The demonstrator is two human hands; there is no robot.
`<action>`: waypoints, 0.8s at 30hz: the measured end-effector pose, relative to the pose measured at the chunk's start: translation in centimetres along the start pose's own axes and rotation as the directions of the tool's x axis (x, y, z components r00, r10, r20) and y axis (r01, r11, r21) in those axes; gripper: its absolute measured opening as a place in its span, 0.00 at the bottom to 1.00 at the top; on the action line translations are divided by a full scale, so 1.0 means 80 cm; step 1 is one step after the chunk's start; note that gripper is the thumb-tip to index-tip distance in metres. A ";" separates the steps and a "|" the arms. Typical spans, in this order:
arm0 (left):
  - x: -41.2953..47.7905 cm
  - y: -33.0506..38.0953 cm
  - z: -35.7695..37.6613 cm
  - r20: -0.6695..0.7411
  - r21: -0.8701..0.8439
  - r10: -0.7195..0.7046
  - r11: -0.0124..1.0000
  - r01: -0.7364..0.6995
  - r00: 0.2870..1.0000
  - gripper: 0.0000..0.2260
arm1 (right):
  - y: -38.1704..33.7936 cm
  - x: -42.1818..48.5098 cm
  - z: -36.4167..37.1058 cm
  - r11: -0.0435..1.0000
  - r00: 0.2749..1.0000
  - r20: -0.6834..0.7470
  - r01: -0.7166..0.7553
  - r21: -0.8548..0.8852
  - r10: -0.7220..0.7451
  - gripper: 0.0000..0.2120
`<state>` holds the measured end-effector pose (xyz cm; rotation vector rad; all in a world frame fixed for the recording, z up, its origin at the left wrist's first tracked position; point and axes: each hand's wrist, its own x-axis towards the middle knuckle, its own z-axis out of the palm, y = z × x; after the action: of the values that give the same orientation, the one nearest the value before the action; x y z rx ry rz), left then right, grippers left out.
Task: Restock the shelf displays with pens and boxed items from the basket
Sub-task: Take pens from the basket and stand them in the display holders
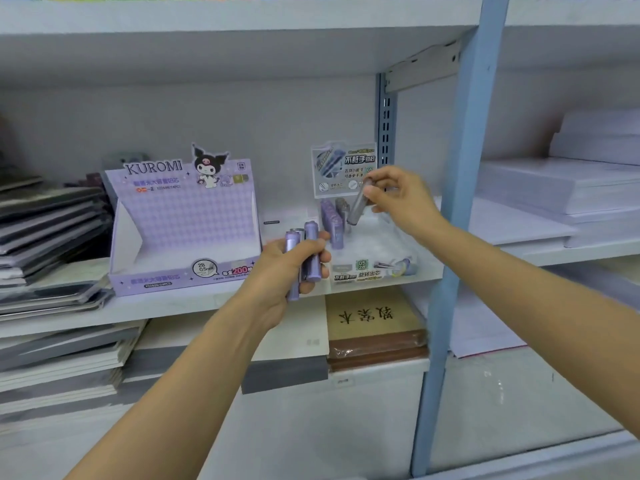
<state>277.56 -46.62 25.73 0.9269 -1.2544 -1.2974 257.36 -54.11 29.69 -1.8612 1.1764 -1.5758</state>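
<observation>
My left hand grips a small bunch of purple lead tubes upright in front of the shelf edge. My right hand pinches one grey-purple tube and holds it tilted over a clear display box with Chinese print. Several purple tubes stand at the back left of that box. To the left sits a purple Kuromi display box, whose tray shows no stock. No basket is in view.
Dark notebooks are stacked at the left of the shelf. A blue upright post stands just right of the clear box. White paper reams lie beyond it. Brown calligraphy books lie on the shelf below.
</observation>
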 end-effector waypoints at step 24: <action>0.011 -0.012 -0.006 0.031 0.061 0.084 0.994 -0.085 0.996 0.15 | 0.013 0.004 0.018 0.961 0.988 0.111 0.128 -0.246 -0.103 0.05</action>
<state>277.73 -47.66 24.87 0.8923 -1.3488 -1.2147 258.37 -55.26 28.70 -2.1794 1.2967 -1.4295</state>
